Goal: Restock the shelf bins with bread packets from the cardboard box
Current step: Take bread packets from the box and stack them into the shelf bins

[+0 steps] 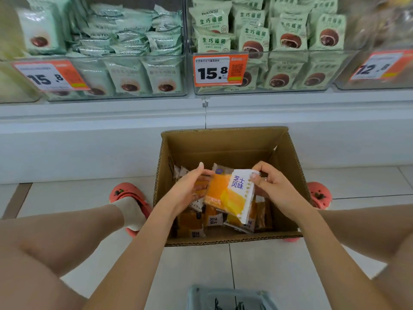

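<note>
Overhead, the clear plastic shelf bins (125,74) sit packed with pale green packets, and below them on the tiled floor stands the open brown cardboard box (225,142) with orange-and-white bread packets loose at its bottom. Both hands work over the box — the left hand (190,189) curls under a stack of packets, while the right hand (272,186) pinches the white edge of the top orange bread packet (230,193). Gripped that lightly, the slick wrapper could slide free as the stack is lifted and drop back in.
</note>
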Demonstrator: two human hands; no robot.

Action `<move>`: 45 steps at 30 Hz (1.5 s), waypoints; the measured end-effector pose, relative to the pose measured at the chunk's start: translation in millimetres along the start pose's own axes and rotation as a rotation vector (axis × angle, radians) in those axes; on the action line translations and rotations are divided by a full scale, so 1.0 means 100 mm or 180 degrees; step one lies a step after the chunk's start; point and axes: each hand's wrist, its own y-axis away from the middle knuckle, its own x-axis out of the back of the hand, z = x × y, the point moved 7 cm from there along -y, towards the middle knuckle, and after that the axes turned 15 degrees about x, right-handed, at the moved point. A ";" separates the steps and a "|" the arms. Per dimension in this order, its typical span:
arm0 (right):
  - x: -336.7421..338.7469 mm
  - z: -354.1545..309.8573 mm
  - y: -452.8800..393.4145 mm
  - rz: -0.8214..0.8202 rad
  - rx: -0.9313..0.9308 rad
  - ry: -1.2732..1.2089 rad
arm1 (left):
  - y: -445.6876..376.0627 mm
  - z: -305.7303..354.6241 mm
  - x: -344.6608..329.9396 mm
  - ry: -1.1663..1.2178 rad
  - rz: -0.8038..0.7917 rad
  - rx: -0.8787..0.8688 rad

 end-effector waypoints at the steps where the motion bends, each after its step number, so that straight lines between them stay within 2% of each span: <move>1: 0.01 0.01 0.01 0.0054 0.0021 -0.0152 | 0.01 0.00 -0.01 -0.0057 0.0049 -0.0004; 6: -0.02 -0.04 0.02 0.0184 0.0040 -0.1022 | 0.08 -0.14 -0.04 0.0151 -0.0117 0.0373; 8: -0.04 -0.01 0.03 0.0303 -0.0071 -0.1104 | 0.11 -0.06 -0.01 -0.0116 0.0228 -0.0003; 11: 0.03 0.20 0.06 0.1085 -0.0535 -0.0997 | 0.19 0.17 0.05 -0.0930 0.1188 -0.0828; 13: 0.00 0.40 0.14 0.1363 -0.1001 -0.1125 | 0.29 0.33 0.01 -0.1364 0.1606 -0.1261; 16: -0.14 0.61 0.24 0.1294 -0.1437 -0.1323 | 0.45 0.50 -0.16 -0.2077 0.1894 -0.1715; 20: -0.01 0.60 0.18 0.1719 -0.1452 -0.0908 | 0.61 0.63 -0.34 -0.3084 0.2343 -0.2019; 23: 0.05 0.52 0.13 0.1957 -0.1419 -0.1065 | 0.67 0.70 -0.39 -0.3344 0.2392 -0.2009; 27: 0.15 0.21 0.06 0.1861 -0.0933 -0.1149 | 0.89 0.88 -0.39 -0.3045 0.2514 -0.2401; 31: 0.15 -0.32 -0.15 0.1162 -0.0207 -0.1622 | 1.29 1.33 -0.30 -0.2752 0.2767 -0.2968; 34: 0.20 -0.86 -0.34 0.0793 0.0249 -0.1249 | 1.67 1.73 -0.28 -0.2602 0.2895 -0.3537; 37: 0.42 -1.42 -0.46 0.0996 0.0559 -0.0994 | 2.05 2.13 -0.31 -0.2609 0.3179 -0.3989; 40: 0.72 -2.07 -0.53 0.1221 0.1025 -0.0732 | 2.48 2.57 -0.41 -0.2725 0.3800 -0.4379; 43: 1.02 -2.76 -0.60 0.1358 0.1470 -0.0576 | 2.93 3.04 -0.58 -0.2660 0.4149 -0.4909; 45: 1.23 -3.23 -0.67 0.1412 0.1705 -0.0434 | 3.22 3.34 -0.67 -0.2479 0.4202 -0.5254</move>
